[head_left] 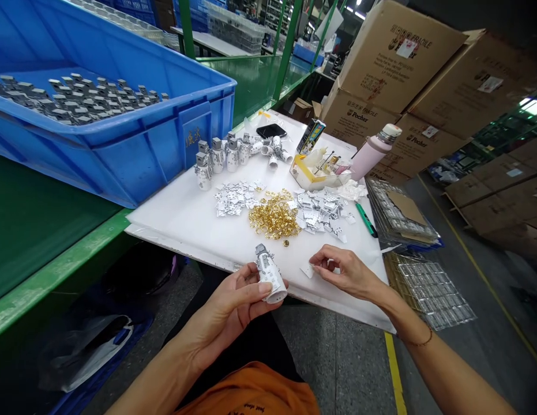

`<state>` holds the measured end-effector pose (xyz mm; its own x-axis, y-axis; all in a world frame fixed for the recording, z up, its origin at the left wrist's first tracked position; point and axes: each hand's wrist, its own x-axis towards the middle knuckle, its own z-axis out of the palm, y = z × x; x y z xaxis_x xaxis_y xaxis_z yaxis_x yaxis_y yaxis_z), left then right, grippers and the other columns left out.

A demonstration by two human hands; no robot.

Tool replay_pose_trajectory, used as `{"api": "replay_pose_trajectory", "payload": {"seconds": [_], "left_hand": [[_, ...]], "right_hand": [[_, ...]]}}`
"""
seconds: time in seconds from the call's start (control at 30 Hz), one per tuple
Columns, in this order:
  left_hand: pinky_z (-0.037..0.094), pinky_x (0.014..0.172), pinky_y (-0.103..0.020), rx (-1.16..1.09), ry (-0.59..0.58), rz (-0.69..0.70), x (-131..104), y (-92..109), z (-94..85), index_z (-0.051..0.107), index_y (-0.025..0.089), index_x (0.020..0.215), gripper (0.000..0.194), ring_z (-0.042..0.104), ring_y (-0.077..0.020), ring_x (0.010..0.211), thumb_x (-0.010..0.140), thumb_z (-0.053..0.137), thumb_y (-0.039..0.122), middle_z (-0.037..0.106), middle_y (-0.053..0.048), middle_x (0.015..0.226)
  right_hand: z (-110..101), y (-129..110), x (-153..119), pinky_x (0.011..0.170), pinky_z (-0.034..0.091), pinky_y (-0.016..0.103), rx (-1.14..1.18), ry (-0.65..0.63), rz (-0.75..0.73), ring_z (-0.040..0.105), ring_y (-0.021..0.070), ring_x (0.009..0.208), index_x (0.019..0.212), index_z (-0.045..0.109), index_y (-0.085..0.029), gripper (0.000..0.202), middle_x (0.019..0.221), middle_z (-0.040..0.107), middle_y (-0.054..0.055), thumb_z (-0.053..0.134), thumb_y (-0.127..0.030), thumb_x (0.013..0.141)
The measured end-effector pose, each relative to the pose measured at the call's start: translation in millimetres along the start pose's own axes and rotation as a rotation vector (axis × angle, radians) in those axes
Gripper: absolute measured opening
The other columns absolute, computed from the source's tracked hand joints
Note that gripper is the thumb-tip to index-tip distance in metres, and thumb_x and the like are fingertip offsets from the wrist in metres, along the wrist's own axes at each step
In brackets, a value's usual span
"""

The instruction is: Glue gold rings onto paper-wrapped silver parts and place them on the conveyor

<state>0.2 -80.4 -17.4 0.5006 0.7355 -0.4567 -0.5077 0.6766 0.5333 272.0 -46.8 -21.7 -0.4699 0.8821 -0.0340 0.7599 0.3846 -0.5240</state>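
In my left hand [237,300] is a white cylindrical part [270,275] with a grey block at its top, tilted over the table's front edge. My right hand [344,270] pinches a small white piece [308,269] low over the white tabletop [199,230]. Beyond both hands lies a heap of gold rings [274,216], with one gold piece [286,243] apart at its near side. Small white and grey pieces form a pile on the right [320,210] and another on the left [234,199]. Several similar cylinders [217,155] stand at the back left.
A blue crate [164,138] of grey parts is at the left. Toward the back are a phone [271,131], a yellow-edged tray [309,177] and a pink bottle [372,155]. A green cutter [365,220] lies near the right edge. Cartons [393,57] stand behind.
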Motion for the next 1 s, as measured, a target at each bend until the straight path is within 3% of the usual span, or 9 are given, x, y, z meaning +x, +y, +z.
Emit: {"api": "replay_pose_trajectory", "payload": {"seconds": [0.27, 0.43, 0.73, 1.0], "left_hand": [[0.057, 0.084, -0.027, -0.011, 0.020, -0.002, 1.9, -1.1, 2.0, 0.061, 0.013, 0.111, 0.037, 0.068, -0.0177, 0.095, 0.075, 0.071, 0.009, 0.070, -0.009, 0.106], [0.057, 0.085, -0.029, 0.008, 0.011, -0.008, 0.6, -3.5, 5.5, 0.060, 0.012, 0.111, 0.037, 0.068, -0.0195, 0.097, 0.075, 0.070, 0.010, 0.070, -0.011, 0.108], [0.058, 0.082, -0.028, -0.018, 0.062, -0.001, -4.6, 0.1, 1.1, 0.061, 0.013, 0.109, 0.038, 0.070, -0.0203, 0.094, 0.073, 0.073, 0.008, 0.073, -0.009, 0.105], [0.056, 0.088, -0.028, -0.029, 0.014, 0.009, -4.8, -1.0, -0.3, 0.060, 0.013, 0.112, 0.035, 0.068, -0.0175, 0.095, 0.078, 0.069, 0.008, 0.071, -0.010, 0.110]], "right_hand": [[10.0, -17.0, -7.9, 0.066, 0.047, 0.030, -0.130, 0.119, 0.059, 0.057, 0.0179, 0.078, 0.098, 0.057, -0.017, 0.016, 0.089, 0.059, 0.007, 0.056, -0.032, 0.092], [17.1, -28.1, 8.7, 0.068, 0.044, 0.034, -0.305, 0.047, 0.095, 0.057, 0.0222, 0.077, 0.083, 0.054, -0.018, 0.013, 0.086, 0.059, 0.009, 0.060, -0.029, 0.087], [6.8, -31.5, 34.0, 0.058, 0.036, 0.030, -0.440, -0.092, 0.068, 0.053, 0.0189, 0.064, 0.067, 0.046, -0.021, 0.015, 0.068, 0.059, 0.005, 0.060, -0.019, 0.073], [-6.6, -33.8, 24.9, 0.058, 0.039, 0.027, -0.385, 0.026, 0.085, 0.054, 0.0166, 0.066, 0.082, 0.045, -0.021, 0.012, 0.074, 0.058, 0.001, 0.056, -0.020, 0.081]]}}
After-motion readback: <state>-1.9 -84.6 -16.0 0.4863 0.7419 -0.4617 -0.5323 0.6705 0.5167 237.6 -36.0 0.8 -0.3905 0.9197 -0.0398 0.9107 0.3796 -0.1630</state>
